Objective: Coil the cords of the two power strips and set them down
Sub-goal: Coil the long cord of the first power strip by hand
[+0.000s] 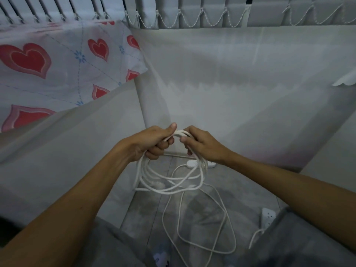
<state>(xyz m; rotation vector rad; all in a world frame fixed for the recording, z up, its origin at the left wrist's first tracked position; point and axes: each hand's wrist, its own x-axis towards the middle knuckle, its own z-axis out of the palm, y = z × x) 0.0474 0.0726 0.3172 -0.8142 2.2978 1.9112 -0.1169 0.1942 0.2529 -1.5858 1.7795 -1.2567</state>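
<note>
Corner of a room: grey panels [240, 89] ahead, a heart-print sheet [57, 70] to your left, blind slats [212, 14] along the top, grey tiled floor [146, 207] between your knees.

Largest task item is the coil of white cord [169, 182], several loops hanging off both your hands above the floor. Loose cord [227, 228] trails down from it in wide slack curves on the tiles, so coiling of this cord looks well under way but not finished.

One power strip [194, 163] lies on the floor beyond the coil, partly behind the hanging loops and your right wrist. The second power strip [267, 217] sits by your right knee, its cord [254, 237] running off under your trouser leg.

Your left hand [154, 143] is closed around the top of the bundle, thumb up. Your right hand [204, 145] is closed on the same bundle just beside it, fingertips pinching the strands.

Next move, as I judge it: draw up another length of slack and lay it as a fresh loop into the left-hand grip, keeping the loops even.

Hard to tell: which strip this cord belongs to, since the strands cross on the floor. No plug is visible. The lower coil is motion-blurred.
</note>
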